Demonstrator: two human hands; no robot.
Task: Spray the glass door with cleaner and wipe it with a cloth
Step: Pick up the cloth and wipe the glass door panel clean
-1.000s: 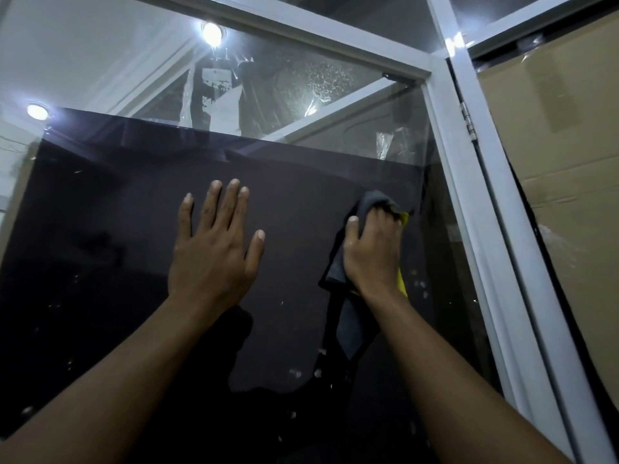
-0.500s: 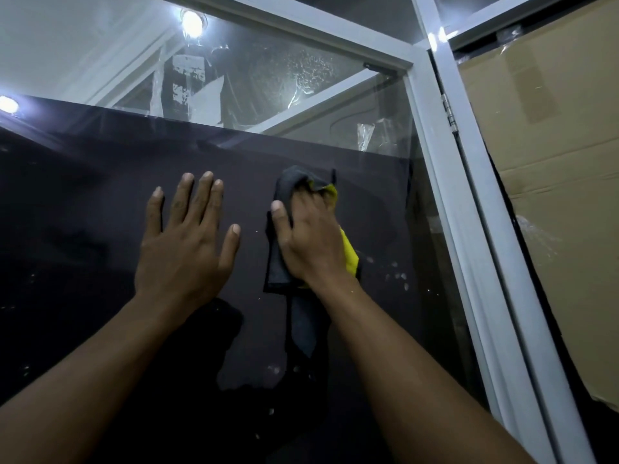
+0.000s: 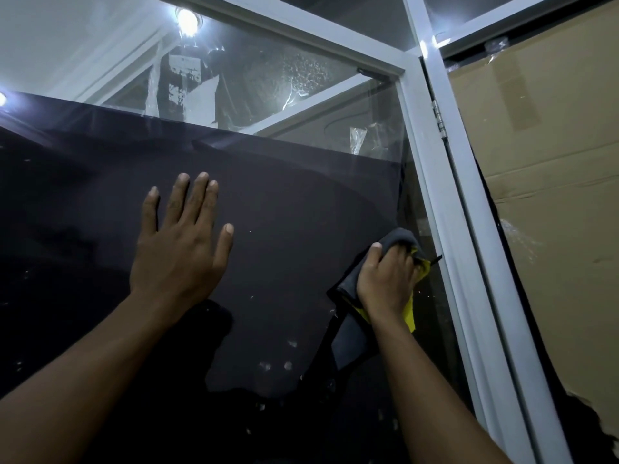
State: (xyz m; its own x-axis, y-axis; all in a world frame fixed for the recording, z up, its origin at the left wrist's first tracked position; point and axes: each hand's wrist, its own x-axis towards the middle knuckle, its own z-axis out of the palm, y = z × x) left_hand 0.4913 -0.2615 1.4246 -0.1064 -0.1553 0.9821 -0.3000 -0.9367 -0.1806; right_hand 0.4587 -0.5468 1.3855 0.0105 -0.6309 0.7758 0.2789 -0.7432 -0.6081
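1. The glass door (image 3: 294, 209) fills your view, dark across its lower part.
2. Your left hand (image 3: 177, 259) lies flat on the door's middle, fingers straight and spread, holding nothing.
3. Your right hand (image 3: 385, 279) curls around the cloth (image 3: 351, 343), pressing it against the door's right edge.

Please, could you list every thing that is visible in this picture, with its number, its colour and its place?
glass door: one, clear above and dark below, left and centre.
door frame: one, white, right of the glass.
hinge: one, grey metal, high on the frame.
cardboard: one large piece, brown, far right.
lights: two, bright white, upper left.
specks: several, whitish, low on the glass.
cloth: one, grey and yellow, at the right edge of the glass.
left hand: one, flat on the glass, fingers spread.
right hand: one, grips the cloth against the glass.
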